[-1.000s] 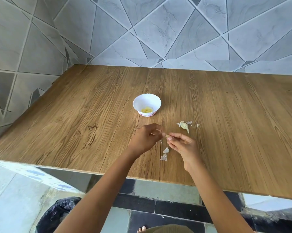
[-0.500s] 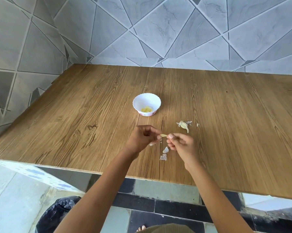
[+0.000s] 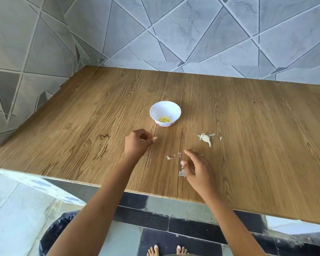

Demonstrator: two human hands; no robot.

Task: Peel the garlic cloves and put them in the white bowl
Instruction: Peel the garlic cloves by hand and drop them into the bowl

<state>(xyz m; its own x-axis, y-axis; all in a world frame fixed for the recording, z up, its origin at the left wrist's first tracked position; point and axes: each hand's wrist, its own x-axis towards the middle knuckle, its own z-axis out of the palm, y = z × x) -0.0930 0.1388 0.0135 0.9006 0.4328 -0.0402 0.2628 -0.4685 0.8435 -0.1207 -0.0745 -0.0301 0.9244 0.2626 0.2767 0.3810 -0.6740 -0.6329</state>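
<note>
My left hand [image 3: 137, 144] pinches a small peeled garlic clove [image 3: 154, 138] at its fingertips, a short way in front of the white bowl [image 3: 165, 110]. Pale yellow peeled cloves [image 3: 164, 119] lie in the bowl's bottom. My right hand [image 3: 197, 168] hovers low over the table with its fingers spread and relaxed, holding nothing. An unpeeled garlic piece [image 3: 206, 139] lies to the right of the bowl, beyond my right hand.
Papery skin scraps [image 3: 170, 157] lie between my hands, another skin scrap [image 3: 182, 173] by my right thumb. The wooden table [image 3: 81, 126] meets tiled walls at the back and left. A black-lined bin [image 3: 54, 231] stands on the floor below the near edge.
My hands have parted. The left hand has carried the clove forward toward the bowl. The right hand has let go, opened and dropped back toward the near edge.
</note>
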